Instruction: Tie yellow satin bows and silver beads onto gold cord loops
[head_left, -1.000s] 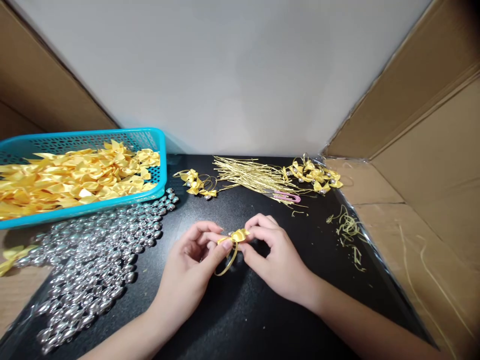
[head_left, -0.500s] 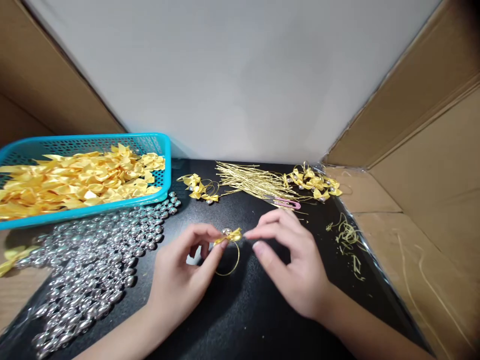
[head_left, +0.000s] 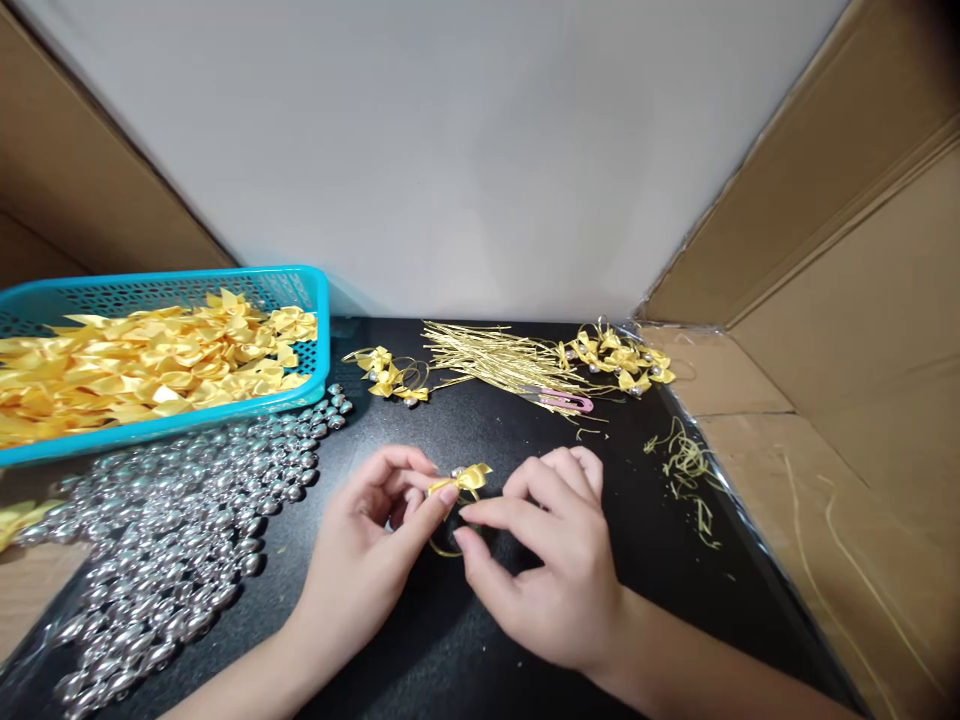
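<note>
Between the thumb and fingers of my left hand (head_left: 382, 540) is a yellow ribbon bow (head_left: 472, 479), pinched over the dark tabletop. A small silver bead (head_left: 457, 472) shows at the bow's upper edge. Beneath it hangs a loop of gold cord (head_left: 444, 551), partly hidden by my fingers. My right hand (head_left: 551, 560) is just below and right of the bow, close to the loop. Its index finger and thumb are slightly apart, with nothing visible between them; whether they touch the cord I cannot tell.
A blue basket (head_left: 321, 340) of yellow bows stands left, behind many silver beads (head_left: 172, 560). Along the back lie finished-looking bow loops (head_left: 390, 378), gold cords (head_left: 495, 355), pink scissor-like handles (head_left: 566, 401) and more bow loops (head_left: 615, 358). Cord scraps (head_left: 686, 460) lie right, beside cardboard (head_left: 825, 330).
My right hand has moved left and slightly down, from the bow's right tip to the cord loop. My left hand keeps its pinch on the bow. The whole view has shifted slightly.
</note>
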